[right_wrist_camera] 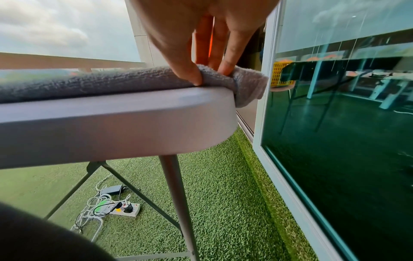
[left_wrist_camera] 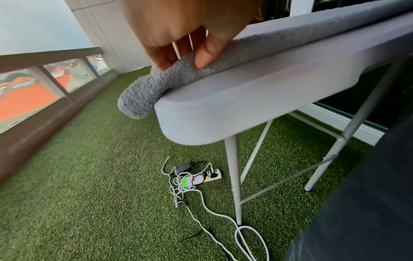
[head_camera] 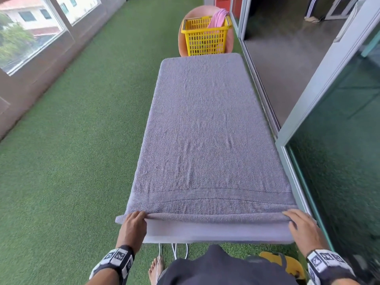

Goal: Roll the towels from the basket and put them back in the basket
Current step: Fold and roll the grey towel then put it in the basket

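The grey towel (head_camera: 207, 128) lay spread flat along the counter (head_camera: 218, 233), covering nearly all of its top; its long axis ran from the near end, by the person, away to the far end, where the short far edge stopped just short of the basket (head_camera: 205, 38); the banded hem lay across the near end. The rolling, as far as I could judge, had barely begun; the near edge was turned up into no more than a first small fold, and the whole length beyond it was flat and unrolled.

The left hand (head_camera: 133, 223) pinched the near left corner, thumb under and fingers (left_wrist_camera: 165, 60) over the curl of cloth, a bit of which drooped off the counter's corner; the right hand (head_camera: 300, 223) did the same at the near right corner, its thumb and fingers (right_wrist_camera: 225, 68) bunching the terry where it overhung the edge; so each grip was closed on the towel, one at either end of the near edge.

The basket stood on a round pinkish seat (head_camera: 183, 46) past the far end, with a pink towel (head_camera: 218, 18) hanging over its rim, not rolled that I could see; what else it held I could not tell. So, by my reckoning, nearly the whole job remained: this towel to roll away toward the far end and put back, then at least the pink one.
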A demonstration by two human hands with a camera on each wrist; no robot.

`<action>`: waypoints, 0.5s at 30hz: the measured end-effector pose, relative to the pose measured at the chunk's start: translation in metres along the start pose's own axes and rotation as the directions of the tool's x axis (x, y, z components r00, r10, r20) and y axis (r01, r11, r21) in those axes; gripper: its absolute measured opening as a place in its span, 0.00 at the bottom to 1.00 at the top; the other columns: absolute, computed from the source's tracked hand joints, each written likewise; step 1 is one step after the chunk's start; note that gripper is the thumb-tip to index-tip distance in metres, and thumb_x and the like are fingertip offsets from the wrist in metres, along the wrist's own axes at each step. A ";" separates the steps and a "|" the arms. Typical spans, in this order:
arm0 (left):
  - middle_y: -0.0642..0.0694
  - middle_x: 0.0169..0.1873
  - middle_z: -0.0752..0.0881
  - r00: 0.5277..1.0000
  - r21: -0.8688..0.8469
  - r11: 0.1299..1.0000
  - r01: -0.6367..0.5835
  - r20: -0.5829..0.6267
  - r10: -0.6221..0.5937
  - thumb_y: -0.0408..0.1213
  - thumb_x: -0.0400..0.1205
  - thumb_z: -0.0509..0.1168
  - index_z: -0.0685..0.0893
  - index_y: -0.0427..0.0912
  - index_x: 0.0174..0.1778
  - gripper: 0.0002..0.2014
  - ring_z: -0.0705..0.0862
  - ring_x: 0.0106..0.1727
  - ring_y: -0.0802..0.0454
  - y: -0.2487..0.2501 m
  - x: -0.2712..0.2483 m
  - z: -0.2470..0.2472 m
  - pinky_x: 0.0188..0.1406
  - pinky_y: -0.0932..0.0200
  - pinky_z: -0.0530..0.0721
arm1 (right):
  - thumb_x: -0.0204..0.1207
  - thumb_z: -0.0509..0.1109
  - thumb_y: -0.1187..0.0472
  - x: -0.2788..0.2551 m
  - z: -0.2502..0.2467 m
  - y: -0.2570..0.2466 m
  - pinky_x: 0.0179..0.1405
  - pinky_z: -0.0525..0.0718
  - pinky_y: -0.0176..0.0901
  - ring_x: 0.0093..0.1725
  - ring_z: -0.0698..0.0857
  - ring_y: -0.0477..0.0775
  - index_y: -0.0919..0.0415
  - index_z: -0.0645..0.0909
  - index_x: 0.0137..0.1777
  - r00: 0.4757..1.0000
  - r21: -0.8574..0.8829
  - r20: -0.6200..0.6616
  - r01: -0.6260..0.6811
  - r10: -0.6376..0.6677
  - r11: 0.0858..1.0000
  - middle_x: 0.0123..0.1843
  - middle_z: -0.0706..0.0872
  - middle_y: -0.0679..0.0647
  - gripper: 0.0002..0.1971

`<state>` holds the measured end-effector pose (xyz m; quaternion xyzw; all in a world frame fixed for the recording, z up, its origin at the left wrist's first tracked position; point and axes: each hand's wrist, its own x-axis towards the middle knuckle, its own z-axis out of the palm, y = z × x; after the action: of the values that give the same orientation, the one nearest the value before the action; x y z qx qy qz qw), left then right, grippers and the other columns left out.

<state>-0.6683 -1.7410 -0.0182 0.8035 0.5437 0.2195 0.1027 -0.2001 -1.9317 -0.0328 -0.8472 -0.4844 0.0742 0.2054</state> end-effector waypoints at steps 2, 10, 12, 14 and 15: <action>0.47 0.27 0.83 0.999 0.018 0.999 0.026 0.032 -0.027 0.27 0.68 0.57 0.85 0.38 0.32 0.11 0.76 0.33 0.53 -0.001 0.000 -0.002 0.33 0.62 0.69 | 0.57 0.76 0.85 0.005 -0.005 0.001 0.50 0.83 0.63 0.44 0.86 0.66 0.70 0.89 0.44 1.000 -0.017 0.008 -0.013 0.013 1.000 0.44 0.90 0.64 0.17; 0.50 0.39 0.80 0.966 0.242 0.962 0.123 0.195 -0.173 0.37 0.75 0.65 0.78 0.47 0.46 0.06 0.77 0.39 0.50 -0.005 0.008 -0.011 0.47 0.46 0.79 | 0.68 0.73 0.65 0.018 -0.024 -0.002 0.45 0.62 0.47 0.40 0.79 0.53 0.49 0.81 0.46 0.999 -0.275 0.031 0.048 -0.041 0.960 0.42 0.82 0.47 0.11; 0.49 0.39 0.77 0.972 0.236 0.961 0.144 0.150 -0.182 0.31 0.71 0.69 0.76 0.46 0.46 0.12 0.73 0.38 0.50 -0.002 0.008 -0.009 0.44 0.47 0.78 | 0.61 0.78 0.69 0.018 -0.025 -0.007 0.43 0.62 0.47 0.38 0.78 0.54 0.51 0.82 0.43 0.998 -0.283 -0.003 0.054 -0.057 0.958 0.41 0.80 0.48 0.15; 0.51 0.36 0.74 0.984 0.159 0.985 0.060 0.159 -0.086 0.24 0.68 0.68 0.70 0.48 0.45 0.19 0.69 0.36 0.52 0.004 0.003 -0.005 0.37 0.53 0.78 | 0.59 0.78 0.72 0.011 -0.021 -0.013 0.41 0.72 0.49 0.36 0.78 0.50 0.49 0.80 0.39 0.992 -0.226 0.053 0.120 -0.110 0.967 0.38 0.78 0.44 0.17; 0.51 0.37 0.73 0.986 0.116 0.993 0.025 0.160 -0.044 0.24 0.68 0.66 0.69 0.48 0.45 0.18 0.67 0.37 0.53 0.005 -0.001 -0.002 0.35 0.56 0.77 | 0.59 0.78 0.72 0.007 -0.016 -0.013 0.40 0.79 0.53 0.38 0.80 0.48 0.49 0.81 0.40 0.988 -0.201 0.084 0.144 -0.130 0.969 0.40 0.79 0.43 0.18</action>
<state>-0.6653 -1.7441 -0.0142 0.8138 0.5589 0.1201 0.1043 -0.2013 -1.9245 -0.0122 -0.8252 -0.5539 0.0389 0.1035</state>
